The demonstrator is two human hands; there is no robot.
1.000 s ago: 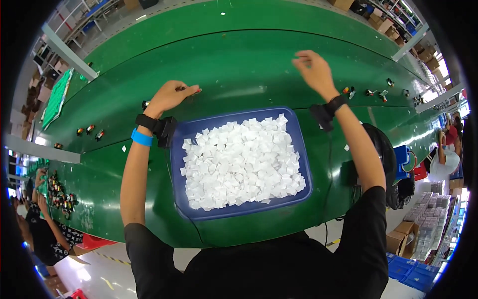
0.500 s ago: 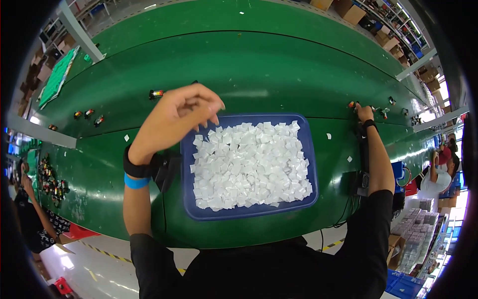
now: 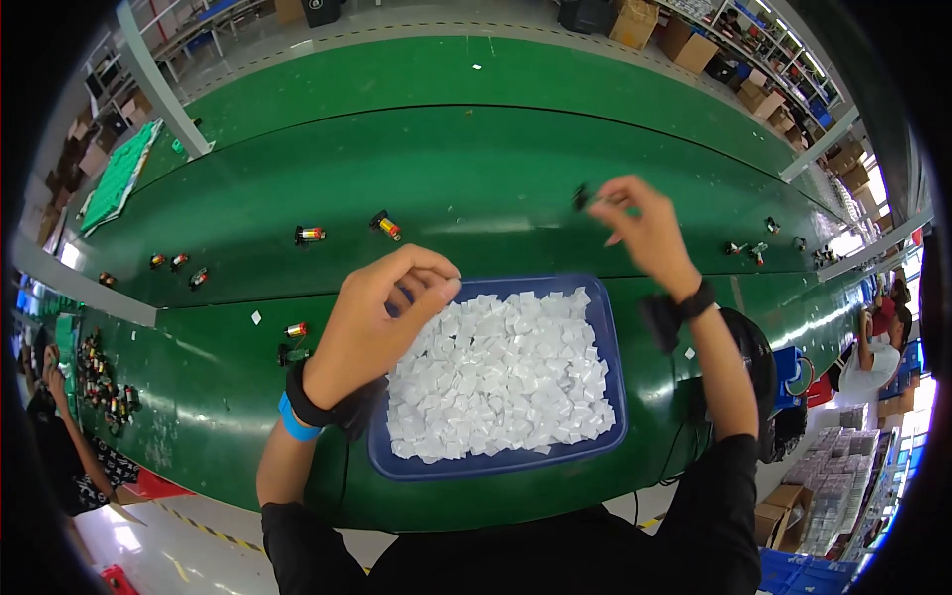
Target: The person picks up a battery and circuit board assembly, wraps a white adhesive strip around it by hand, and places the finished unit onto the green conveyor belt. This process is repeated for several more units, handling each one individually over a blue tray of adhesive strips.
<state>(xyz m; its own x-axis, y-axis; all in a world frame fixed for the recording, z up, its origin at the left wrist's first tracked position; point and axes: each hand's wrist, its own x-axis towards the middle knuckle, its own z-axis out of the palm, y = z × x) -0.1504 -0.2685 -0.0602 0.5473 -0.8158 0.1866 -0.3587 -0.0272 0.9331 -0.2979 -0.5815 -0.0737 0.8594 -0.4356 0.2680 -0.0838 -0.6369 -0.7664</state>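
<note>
My left hand [image 3: 382,317] is over the far left corner of a blue tray [image 3: 501,469], thumb and fingertips closed together; anything between them is too small to make out. A heap of small white square pieces [image 3: 501,377] fills the tray. Beyond the tray's far right corner, my right hand [image 3: 645,233] pinches a small dark part [image 3: 582,196], blurred by motion, above the green table. Close to my left wrist lie an orange-yellow banded cylinder [image 3: 296,329] and a dark green-black part [image 3: 293,354].
Black-ended cylinders with yellow and red bands [image 3: 387,227] lie beyond my left hand. Several small parts [image 3: 759,253] sit at the far right, and a pile of parts [image 3: 99,377] at the left beside another person's arm [image 3: 84,426]. Posts [image 3: 164,84] flank the table.
My right hand has come left from the far right of the table, bringing the small dark part. My left hand stays near the tray's far left corner. The view has shifted.
</note>
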